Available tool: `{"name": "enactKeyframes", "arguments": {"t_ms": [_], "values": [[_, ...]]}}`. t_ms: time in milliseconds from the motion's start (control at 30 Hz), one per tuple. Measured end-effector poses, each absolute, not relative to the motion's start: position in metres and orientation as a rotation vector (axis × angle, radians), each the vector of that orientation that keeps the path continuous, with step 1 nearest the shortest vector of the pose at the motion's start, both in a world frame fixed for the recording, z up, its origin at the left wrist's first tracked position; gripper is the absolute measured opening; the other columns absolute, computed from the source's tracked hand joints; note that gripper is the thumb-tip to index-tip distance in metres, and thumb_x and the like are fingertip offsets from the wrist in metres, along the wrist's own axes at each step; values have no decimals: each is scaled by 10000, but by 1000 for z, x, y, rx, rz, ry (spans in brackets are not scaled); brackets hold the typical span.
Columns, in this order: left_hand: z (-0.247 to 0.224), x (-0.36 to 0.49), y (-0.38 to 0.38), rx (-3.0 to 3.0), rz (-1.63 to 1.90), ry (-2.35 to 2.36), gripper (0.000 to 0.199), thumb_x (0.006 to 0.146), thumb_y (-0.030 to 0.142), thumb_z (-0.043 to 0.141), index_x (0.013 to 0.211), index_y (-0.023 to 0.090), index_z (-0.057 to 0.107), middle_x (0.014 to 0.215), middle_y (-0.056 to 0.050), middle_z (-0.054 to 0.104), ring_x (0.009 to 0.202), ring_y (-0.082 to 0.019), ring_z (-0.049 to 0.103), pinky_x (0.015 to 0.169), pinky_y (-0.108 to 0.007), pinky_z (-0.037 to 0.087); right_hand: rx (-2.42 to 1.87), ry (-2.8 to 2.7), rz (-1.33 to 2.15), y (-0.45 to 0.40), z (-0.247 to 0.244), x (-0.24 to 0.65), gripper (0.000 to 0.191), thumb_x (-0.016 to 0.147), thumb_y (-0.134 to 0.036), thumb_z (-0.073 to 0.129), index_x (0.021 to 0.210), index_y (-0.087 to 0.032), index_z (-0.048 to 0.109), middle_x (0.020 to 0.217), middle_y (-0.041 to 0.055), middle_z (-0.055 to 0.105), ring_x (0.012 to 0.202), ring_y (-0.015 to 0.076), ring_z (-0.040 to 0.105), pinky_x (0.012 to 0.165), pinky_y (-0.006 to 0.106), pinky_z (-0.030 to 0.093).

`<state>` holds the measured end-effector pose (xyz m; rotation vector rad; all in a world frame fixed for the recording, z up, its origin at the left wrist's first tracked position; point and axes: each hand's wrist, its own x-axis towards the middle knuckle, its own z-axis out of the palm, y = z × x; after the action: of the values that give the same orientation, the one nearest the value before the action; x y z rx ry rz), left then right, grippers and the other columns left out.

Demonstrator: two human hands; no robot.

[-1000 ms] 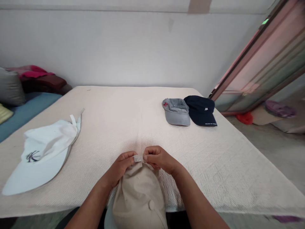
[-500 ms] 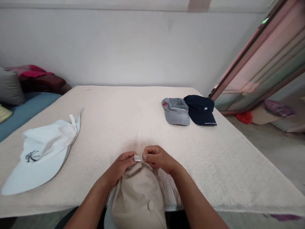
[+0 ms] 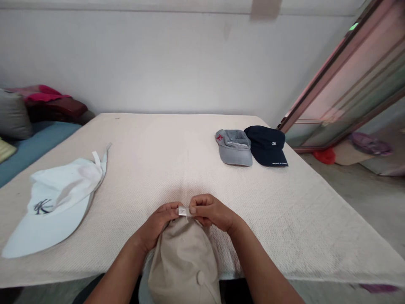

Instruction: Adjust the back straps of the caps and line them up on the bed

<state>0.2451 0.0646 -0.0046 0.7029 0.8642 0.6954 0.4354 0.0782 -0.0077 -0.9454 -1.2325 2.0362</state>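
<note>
Head view: left hand (image 3: 162,221) clamped on beige cap (image 3: 183,259) by the buckle (image 3: 182,211); right hand (image 3: 210,213) pinching strap (image 3: 189,212) beside it; cap over near edge of table (image 3: 152,169); scarcely any shift since a second ago, so buckle work seems mid-way.

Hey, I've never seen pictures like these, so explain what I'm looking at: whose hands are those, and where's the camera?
There's no machine: these are a person's bare hands, seen by one camera worn on their head, looking forward and down. The left hand and right hand pinch the strap of a beige cap, at a small shiny buckle. On the cloth-covered table, a white cap lies at left; a gray cap and navy cap sit side by side, farther off at right.
</note>
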Motion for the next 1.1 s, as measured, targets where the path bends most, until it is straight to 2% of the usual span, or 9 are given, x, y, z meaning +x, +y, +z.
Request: {"name": "enactKeyframes", "arguments": {"t_ms": [267,467,667,833,1100], "values": [[-6,245,64,676,719,943,156,641,207,721,773,145,663,654,-13,604,566,-120,516,556,-216,381,-979,-1243,1962,76,-9,432,148,749,-277,605,674,-161,551,473,-69,411,422,47,304,414,187,208],[-3,246,65,725,683,805,136,711,238,671,665,138,593,599,5,523,515,-93,448,510,-206,341,-1018,-1313,1930,76,-8,431,141,739,-235,595,634,-162,535,481,-64,418,429,46,305,416,187,211],[-6,246,64,700,717,927,87,698,169,660,779,140,651,682,-12,598,599,-112,522,581,-208,390,-1030,-1286,1888,76,-9,430,175,764,-290,593,657,-163,537,476,-66,417,423,47,320,417,189,220],[-8,247,64,689,700,887,81,697,202,693,724,142,646,621,0,588,538,-98,503,528,-202,365,-983,-1268,1936,76,-10,431,177,751,-298,620,672,-157,548,494,-65,419,423,42,312,417,190,221],[-8,245,64,702,673,872,96,726,214,682,755,133,639,631,-7,592,532,-89,508,523,-193,368,-932,-1263,1975,75,-10,432,267,752,-395,649,701,-151,554,496,-69,413,430,43,320,420,190,225]]}}
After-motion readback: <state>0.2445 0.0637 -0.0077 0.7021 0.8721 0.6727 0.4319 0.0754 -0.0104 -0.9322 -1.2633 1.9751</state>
